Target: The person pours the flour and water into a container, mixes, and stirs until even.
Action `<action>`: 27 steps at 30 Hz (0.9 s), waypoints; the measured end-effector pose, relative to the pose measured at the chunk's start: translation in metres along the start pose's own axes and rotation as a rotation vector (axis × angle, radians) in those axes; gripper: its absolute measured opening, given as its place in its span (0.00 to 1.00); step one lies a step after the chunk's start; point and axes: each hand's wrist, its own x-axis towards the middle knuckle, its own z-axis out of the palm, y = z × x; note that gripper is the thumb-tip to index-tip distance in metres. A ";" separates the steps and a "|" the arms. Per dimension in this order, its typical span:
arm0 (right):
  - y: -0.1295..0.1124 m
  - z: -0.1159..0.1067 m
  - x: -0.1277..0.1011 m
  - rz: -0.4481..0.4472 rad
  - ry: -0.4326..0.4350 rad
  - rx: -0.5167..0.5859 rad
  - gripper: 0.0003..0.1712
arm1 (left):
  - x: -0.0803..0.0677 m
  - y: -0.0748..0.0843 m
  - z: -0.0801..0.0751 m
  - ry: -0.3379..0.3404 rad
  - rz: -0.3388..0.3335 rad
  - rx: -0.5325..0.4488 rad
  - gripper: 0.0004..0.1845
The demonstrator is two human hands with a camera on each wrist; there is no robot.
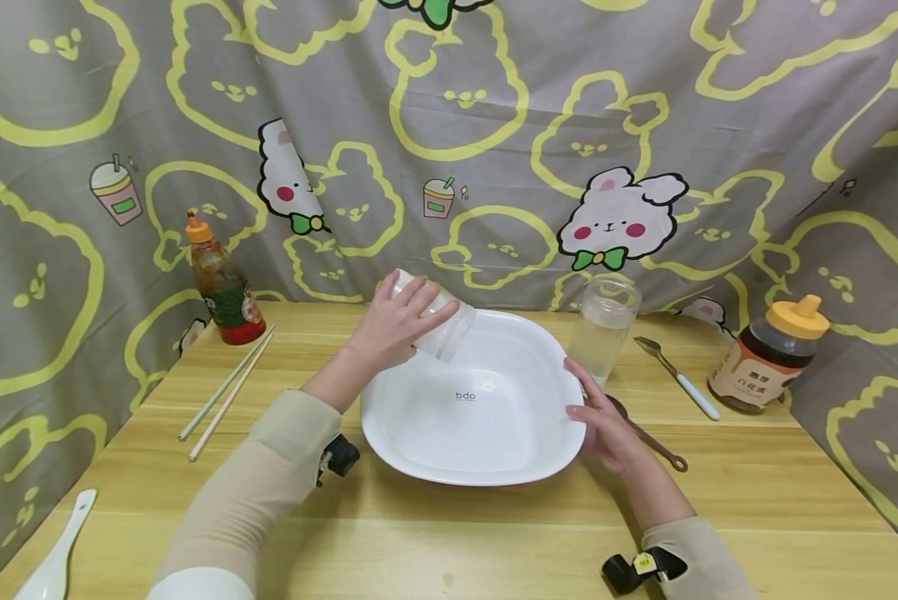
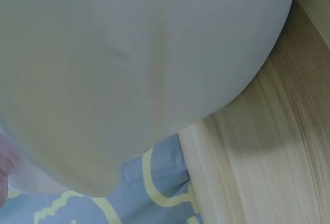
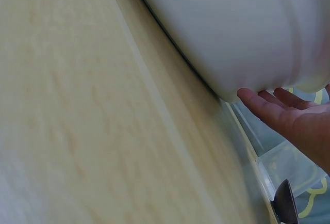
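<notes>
Spillage is the risk: the left hand (image 1: 395,327) grips a tilted clear jar (image 1: 440,323) over the white basin's (image 1: 486,462) far-left rim; the right hand (image 1: 606,421), fingers straight, steadies its right rim mid-tabletop. Contents probably liquid.

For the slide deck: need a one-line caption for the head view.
Left hand tips a clear jar over a white basin; right hand steadies its rim.

Even bright light; soft shadows; wrist views blurred
</notes>
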 end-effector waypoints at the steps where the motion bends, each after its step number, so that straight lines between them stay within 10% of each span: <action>1: 0.000 0.000 0.000 0.001 0.000 0.000 0.38 | 0.000 0.000 0.000 0.001 0.003 0.000 0.44; 27: 0.000 -0.001 -0.001 -0.014 -0.020 -0.004 0.37 | 0.005 0.003 -0.004 -0.061 0.087 -0.017 0.40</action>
